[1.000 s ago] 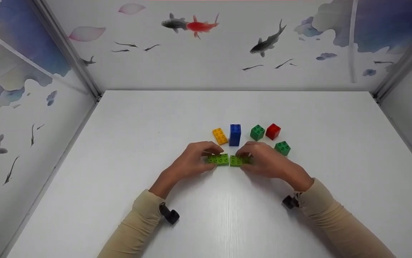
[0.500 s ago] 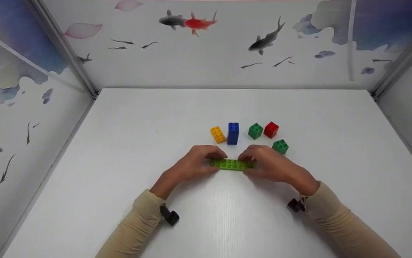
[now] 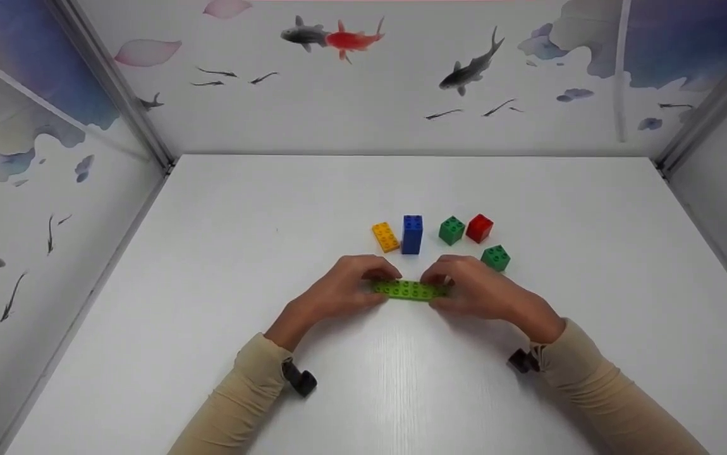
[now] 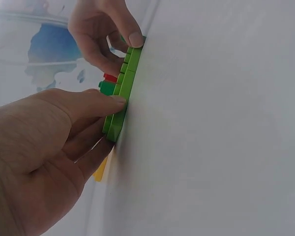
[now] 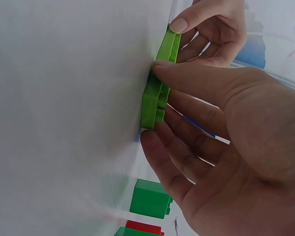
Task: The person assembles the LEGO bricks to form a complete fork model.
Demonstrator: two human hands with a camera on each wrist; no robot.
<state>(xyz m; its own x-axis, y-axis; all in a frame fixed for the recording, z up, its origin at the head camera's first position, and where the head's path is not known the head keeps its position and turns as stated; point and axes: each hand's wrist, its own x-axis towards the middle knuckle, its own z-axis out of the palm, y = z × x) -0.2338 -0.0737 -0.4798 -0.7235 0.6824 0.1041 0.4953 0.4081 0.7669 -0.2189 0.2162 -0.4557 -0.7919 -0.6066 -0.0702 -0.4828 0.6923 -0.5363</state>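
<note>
Two flat light green toy bricks lie end to end on the white table, their ends meeting, studs up. My left hand [image 3: 341, 287] pinches the left light green brick [image 3: 396, 289] between thumb and fingers. With thumb on the near side and fingers on the far side, my right hand [image 3: 480, 289] grips the right light green brick [image 3: 422, 291]. The right wrist view shows the right brick's end [image 5: 149, 110] bare beside the fingertips. The outer ends of the row are partly covered by the hands in the head view.
Behind the hands stand a flat yellow brick [image 3: 385, 237], a tall blue brick stack [image 3: 411, 237], a green block [image 3: 451, 231] and a red block [image 3: 479, 229]. Another green block [image 3: 495, 258] sits close behind my right hand. Printed walls [image 3: 363, 126] border the table.
A second ago a narrow gap lay between the two light green bricks. Both hands brought them together and slightly nearer to me; over the last half second the hands have hardly moved.
</note>
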